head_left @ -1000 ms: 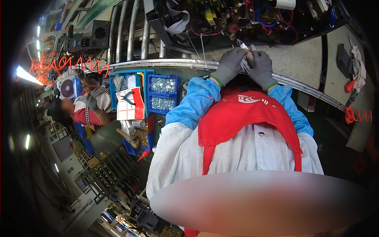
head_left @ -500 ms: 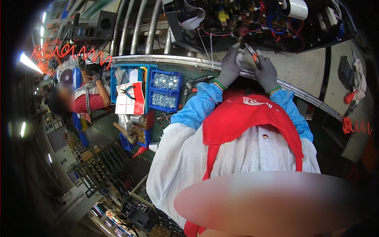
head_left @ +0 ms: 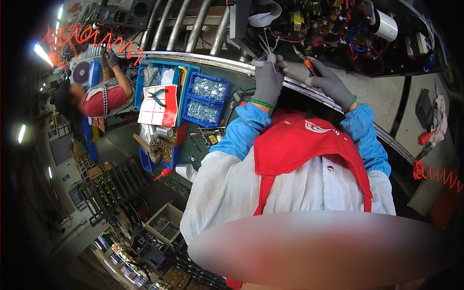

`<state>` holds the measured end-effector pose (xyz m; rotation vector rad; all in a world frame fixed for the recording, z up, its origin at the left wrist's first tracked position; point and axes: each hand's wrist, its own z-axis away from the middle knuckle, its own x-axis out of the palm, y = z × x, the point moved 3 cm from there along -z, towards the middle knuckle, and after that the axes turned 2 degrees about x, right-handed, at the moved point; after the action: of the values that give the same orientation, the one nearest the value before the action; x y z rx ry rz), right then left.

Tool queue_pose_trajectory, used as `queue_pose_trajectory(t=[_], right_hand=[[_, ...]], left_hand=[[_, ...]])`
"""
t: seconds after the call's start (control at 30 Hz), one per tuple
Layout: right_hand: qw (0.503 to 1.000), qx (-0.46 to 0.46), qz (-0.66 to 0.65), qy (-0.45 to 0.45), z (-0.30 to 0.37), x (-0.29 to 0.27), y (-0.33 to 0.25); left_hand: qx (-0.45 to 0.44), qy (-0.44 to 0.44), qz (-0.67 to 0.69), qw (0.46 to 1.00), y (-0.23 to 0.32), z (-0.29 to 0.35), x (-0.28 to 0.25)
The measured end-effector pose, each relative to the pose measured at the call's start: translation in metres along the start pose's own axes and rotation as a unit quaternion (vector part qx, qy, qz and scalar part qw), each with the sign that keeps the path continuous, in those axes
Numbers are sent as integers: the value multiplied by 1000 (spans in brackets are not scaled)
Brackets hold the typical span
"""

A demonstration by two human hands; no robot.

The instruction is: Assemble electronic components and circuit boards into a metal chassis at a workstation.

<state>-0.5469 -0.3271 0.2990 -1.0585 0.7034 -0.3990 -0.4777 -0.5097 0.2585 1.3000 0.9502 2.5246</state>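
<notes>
My left hand (head_left: 268,83), in a grey glove, is closed around several thin white cable ties (head_left: 267,44) whose ends stick up past the fingers. It is near the front left corner of an open black chassis (head_left: 238,34) full of wiring. Farther right, my gloved right hand (head_left: 334,85) grips a pair of pliers with orange and black handles (head_left: 308,63). Their jaws point up and left toward the chassis's front edge. Coloured wires, a white cylinder (head_left: 386,27) and a grey ribbon cable (head_left: 267,14) show inside the chassis.
Blue bins of metal hardware (head_left: 209,89) and blue-handled pliers (head_left: 157,97) on a red and white sheet lie to the left. A hammer (head_left: 147,146) rests below them. Metal rollers (head_left: 198,26) run beyond the rail. A co-worker (head_left: 108,94) stands far left.
My hands have drawn apart. The left has shifted left, away from the wiring, with cable ties now plainly showing in it; the right still holds the pliers. The whole view has also shifted.
</notes>
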Motion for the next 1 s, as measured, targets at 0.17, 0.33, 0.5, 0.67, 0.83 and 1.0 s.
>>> queue_pose_trajectory(t=[0.17,0.33,0.5,0.67,0.83,1.0], right_hand=[[984,49,-125,-118,-5,6,-42],[986,63,-89,-124,-13,4,-62],[977,100,-118,-149,-28,4,-47],[976,135,-125,-115,-30,4,-49],[969,145,-131,-149,-29,-1,-56],[968,150,-140,-146,-31,0,-47]], left_hand=[[-43,-39,87,994,17,-12,-6],[-42,-69,77,994,19,-15,-11],[-47,-64,91,993,19,-19,-10],[-48,-63,93,993,19,-22,-14],[-46,-52,89,994,22,-21,-12],[-43,-39,81,995,20,-22,-12]])
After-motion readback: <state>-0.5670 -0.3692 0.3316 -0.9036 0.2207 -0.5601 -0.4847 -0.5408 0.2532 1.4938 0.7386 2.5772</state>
